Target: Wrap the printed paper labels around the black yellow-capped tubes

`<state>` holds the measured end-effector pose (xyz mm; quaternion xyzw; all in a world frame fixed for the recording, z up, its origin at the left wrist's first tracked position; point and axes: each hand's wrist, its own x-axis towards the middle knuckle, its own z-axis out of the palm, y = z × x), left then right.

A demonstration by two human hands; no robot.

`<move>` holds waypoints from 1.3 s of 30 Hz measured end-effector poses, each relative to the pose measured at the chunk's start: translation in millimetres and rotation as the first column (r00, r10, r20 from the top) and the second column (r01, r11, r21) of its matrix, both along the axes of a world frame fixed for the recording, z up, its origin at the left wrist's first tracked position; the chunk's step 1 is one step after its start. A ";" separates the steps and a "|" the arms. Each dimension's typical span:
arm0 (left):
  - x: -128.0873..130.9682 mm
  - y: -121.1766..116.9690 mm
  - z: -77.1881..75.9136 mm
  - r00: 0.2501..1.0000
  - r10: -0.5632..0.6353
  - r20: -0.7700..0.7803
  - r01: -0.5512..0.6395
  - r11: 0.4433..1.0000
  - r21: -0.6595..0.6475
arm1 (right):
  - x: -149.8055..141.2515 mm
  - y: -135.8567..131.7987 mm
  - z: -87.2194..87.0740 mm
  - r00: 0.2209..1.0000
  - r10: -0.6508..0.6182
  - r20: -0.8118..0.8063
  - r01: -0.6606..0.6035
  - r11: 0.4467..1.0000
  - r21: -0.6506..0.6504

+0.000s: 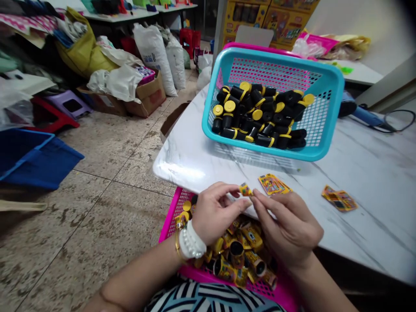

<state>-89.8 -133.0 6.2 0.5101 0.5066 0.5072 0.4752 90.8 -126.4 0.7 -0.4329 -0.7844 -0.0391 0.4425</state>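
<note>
Above the near table edge, my left hand (217,212) pinches a small yellow printed label (246,189) between thumb and fingers. My right hand (289,225) has its fingertips closed on the label's right edge. Under my hands, a pink basket (169,212) on my lap holds several small canisters (236,253) in yellow printed wraps, some showing dark open ends. Just beyond my right hand lies a pile of flat printed labels (273,183), and a second label pile (339,198) is farther right. A turquoise basket (273,152) holds many black canisters (248,123) with yellow caps.
The white marbled table (185,151) ends in a rounded corner at left. A blue corded tool (364,116) lies at the right. On the floor are a blue bin (42,160), a cardboard box (146,97) and white sacks (156,56). Yellow cartons (282,21) are stacked behind.
</note>
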 end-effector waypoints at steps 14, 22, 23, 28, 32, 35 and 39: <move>3.5 -3.5 5.3 0.992 0.118 0.048 -0.117 0.993 -0.034 | -20.9 5.2 9.9 0.833 -0.279 -0.477 -0.113 0.759 -0.641; 2.4 -15.9 15.7 0.977 0.189 -0.100 -0.162 0.959 0.232 | -26.2 -1.8 4.8 0.900 -0.158 -0.407 -0.107 0.824 -0.556; 2.7 -15.0 15.0 0.977 0.186 -0.105 -0.160 0.962 0.220 | -26.5 -2.7 4.0 0.907 -0.145 -0.395 -0.105 0.831 -0.546; 3.8 -10.0 9.1 0.981 0.174 -0.081 -0.159 0.974 0.160 | -27.8 -4.1 0.3 0.942 -0.031 -0.333 -0.132 0.880 -0.456; -1.6 -4.2 6.9 0.978 0.207 0.003 -0.206 0.973 0.099 | -26.3 1.1 3.6 0.945 -0.034 -0.324 -0.128 0.876 -0.466; -9.0 1.4 8.1 0.985 0.170 0.026 -0.170 0.985 0.019 | -27.0 7.7 11.0 0.966 0.056 -0.252 -0.157 0.901 -0.403; -21.9 9.0 12.6 0.999 0.046 -0.012 -0.047 0.995 -0.083 | -32.5 20.1 22.1 0.971 0.194 -0.138 -0.224 0.942 -0.250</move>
